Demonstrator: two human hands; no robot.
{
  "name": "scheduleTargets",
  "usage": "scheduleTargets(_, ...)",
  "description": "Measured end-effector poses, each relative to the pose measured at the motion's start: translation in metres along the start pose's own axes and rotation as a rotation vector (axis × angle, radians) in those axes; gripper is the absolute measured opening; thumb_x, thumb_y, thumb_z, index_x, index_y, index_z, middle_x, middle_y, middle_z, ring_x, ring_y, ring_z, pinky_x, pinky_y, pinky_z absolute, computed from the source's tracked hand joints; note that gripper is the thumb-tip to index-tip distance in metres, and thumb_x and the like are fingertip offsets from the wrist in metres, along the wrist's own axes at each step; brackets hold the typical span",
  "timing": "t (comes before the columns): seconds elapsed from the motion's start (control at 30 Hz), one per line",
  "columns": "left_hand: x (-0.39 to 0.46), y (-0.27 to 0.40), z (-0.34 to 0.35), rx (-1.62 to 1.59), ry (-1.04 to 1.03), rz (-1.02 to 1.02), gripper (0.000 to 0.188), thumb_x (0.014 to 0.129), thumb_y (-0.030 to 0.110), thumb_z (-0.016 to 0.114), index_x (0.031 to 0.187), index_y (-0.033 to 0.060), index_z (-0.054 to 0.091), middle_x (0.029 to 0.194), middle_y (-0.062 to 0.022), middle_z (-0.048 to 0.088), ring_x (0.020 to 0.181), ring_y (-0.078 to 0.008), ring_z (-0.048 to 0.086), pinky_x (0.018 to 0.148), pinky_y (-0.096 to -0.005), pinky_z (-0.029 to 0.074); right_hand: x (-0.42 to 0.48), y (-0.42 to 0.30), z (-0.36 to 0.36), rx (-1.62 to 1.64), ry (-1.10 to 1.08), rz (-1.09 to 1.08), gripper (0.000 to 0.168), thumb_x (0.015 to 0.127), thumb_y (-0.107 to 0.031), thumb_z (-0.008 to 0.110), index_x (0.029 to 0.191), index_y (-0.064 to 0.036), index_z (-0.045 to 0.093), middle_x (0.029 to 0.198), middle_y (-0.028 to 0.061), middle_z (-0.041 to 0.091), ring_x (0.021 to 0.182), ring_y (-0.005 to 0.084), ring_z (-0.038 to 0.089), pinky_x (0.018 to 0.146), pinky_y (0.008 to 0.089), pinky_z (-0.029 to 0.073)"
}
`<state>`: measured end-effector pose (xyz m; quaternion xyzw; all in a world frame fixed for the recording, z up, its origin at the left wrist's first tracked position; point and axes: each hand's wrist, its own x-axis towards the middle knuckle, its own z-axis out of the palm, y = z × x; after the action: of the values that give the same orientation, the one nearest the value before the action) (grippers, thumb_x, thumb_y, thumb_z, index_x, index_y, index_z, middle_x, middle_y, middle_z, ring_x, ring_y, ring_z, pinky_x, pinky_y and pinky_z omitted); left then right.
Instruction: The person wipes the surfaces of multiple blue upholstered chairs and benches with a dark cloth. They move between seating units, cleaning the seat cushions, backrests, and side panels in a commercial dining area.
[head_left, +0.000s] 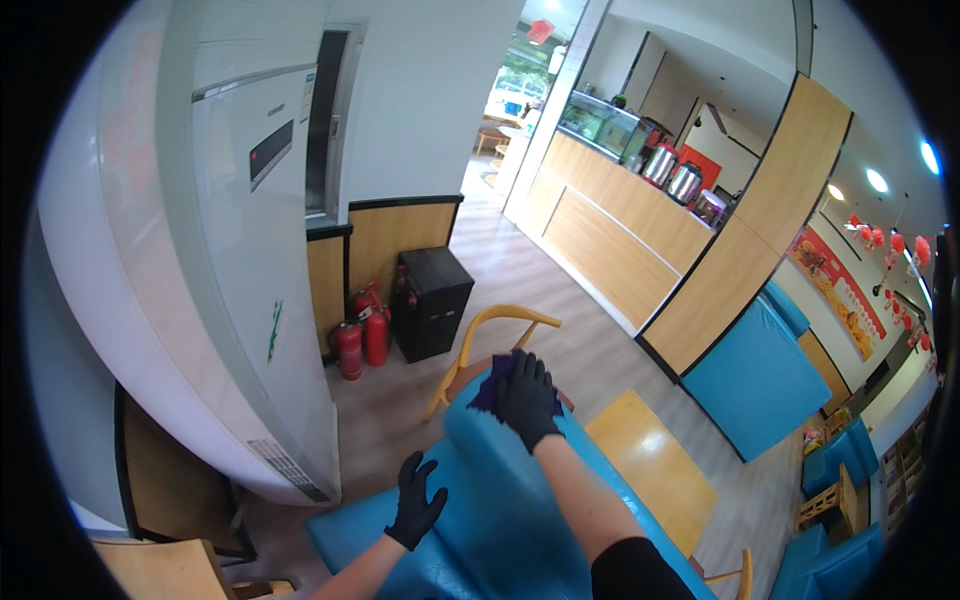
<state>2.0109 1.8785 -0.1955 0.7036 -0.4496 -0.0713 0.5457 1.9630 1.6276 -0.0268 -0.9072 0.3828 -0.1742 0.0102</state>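
My right hand (527, 396), in a black glove, lies palm down on a dark purple cloth (490, 394). Under the cloth is the top edge of a blue upholstered bench's backrest (491, 457), at its far end. The cloth sticks out on both sides of the hand, its edges ragged. My left hand (417, 501), also black-gloved, is over the blue bench seat (358, 523) by the backrest. Its fingers are spread and hold nothing; whether it touches the bench, I cannot tell.
A wooden armchair (466, 341) stands beyond the backrest, and a wooden table (652, 465) is to its right. Red fire extinguishers (349, 351) stand beside a black cabinet (431, 300). A tall white air conditioner (255, 247) rises on the left. A wood-panelled counter (607, 225) carries metal urns (660, 165).
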Motion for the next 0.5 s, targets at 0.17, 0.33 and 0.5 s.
scheduleTargets(0.17,-0.068,-0.024,-0.029,0.089,0.010,-0.104,0.060,0.083,0.016,0.074,0.138,0.0072,0.052,0.153,-0.0232,0.035,0.144,-0.0427,0.030,0.118,-0.0527,0.028,0.012,-0.015,-0.001,-0.201,-0.007,-0.089,0.062,0.097,-0.037,0.055,0.148,-0.005,0.040,0.148,0.0230,0.045,0.140,0.0459,0.039,0.109,0.0643,0.033)
scheduleTargets(0.33,-0.091,-0.039,-0.062,0.143,0.050,-0.125,0.056,0.087,0.016,0.071,0.138,0.0062,0.051,0.153,-0.0228,0.036,0.144,-0.0424,0.030,0.119,-0.0521,0.026,-0.084,0.017,-0.026,-0.209,0.040,-0.225,0.067,0.092,-0.034,0.061,0.150,-0.007,0.041,0.151,0.0243,0.040,0.141,0.0495,0.035,0.109,0.0686,0.029)
scheduleTargets(0.5,-0.119,-0.063,-0.078,0.186,0.034,-0.111,0.053,0.081,0.009,0.074,0.131,0.0056,0.055,0.149,-0.0229,0.039,0.141,-0.0430,0.034,0.117,-0.0517,0.031,-0.264,0.084,-0.075,-0.286,0.017,-0.148,0.071,0.090,-0.032,0.065,0.151,-0.007,0.039,0.149,0.0283,0.040,0.140,0.0543,0.032,0.111,0.0706,0.025)
